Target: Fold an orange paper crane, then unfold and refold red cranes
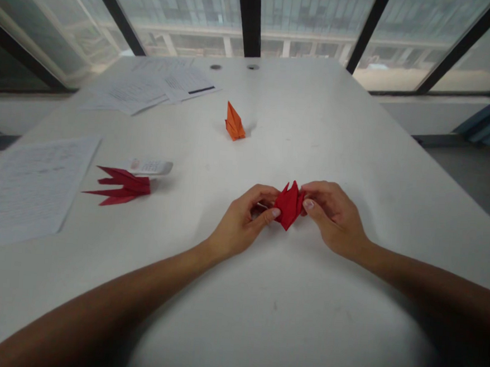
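Big white table (322, 155) fills the view, window wall w/ dark frames (248, 16) behind it. Way up past the L hand, loose papers (151, 84) lie near the far edge, two small round grommets (215, 67) just beyond them. Far left of the L hand, a large printed sheet (26, 190) lies flat. Closer in on that side, a dark red folded paper shape (121, 187) w/ long spiky points sits on the table, and right behind it a white remote-like item (150, 167), exact kind unclear. Straight ahead of the hands, well apart from them, a small orange origami piece (235, 121) stands on the table. Now the action: L hand (242, 222) curled, thumb and fingers pinching the left side of a red origami piece (289, 204). R hand (335, 218) closed on its right side. Piece sits right between both hands, points up.
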### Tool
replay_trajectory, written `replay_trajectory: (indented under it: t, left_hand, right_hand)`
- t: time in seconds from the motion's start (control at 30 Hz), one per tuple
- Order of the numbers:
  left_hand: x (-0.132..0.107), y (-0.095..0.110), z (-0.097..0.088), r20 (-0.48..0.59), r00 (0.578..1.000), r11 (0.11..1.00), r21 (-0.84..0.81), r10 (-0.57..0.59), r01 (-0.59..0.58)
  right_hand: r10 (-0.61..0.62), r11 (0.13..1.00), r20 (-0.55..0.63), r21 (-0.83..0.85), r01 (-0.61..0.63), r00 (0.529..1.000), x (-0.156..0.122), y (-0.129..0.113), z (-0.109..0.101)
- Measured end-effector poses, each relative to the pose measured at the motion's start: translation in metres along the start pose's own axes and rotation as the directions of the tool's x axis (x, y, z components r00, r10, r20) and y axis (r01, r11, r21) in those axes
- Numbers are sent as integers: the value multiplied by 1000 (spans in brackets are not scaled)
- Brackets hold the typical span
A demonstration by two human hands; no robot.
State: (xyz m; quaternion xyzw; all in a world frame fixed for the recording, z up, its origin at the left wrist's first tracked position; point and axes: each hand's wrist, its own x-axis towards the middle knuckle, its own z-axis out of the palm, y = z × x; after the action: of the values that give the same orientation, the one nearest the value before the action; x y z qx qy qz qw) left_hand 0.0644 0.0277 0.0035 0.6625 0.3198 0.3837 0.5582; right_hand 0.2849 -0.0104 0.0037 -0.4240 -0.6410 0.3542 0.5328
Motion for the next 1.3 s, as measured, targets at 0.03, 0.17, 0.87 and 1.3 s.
replay_trajectory:
  t: [0.03,0.17,0.87,1.3]
  left_hand:
    - [0,-1,0,5,1000,1000,14,8,-8]
    - [-2,-3,-1,21,999,996,83,37,-39]
    - [-7,13,1,-29,966,951,184,257,-248]
    - [-5,8,-2,-14,949,902,315,314,-294]
  right_hand:
    - [-5,1000,3,-21,5,1000,0,-1,0]
    - [-13,999,27,-49,14,1000,2,-4,-2]
    - [-314,860,246,-335,384,917,5,-14,-3]
    - [-298,871,249,-324,369,922,5,-15,-4]
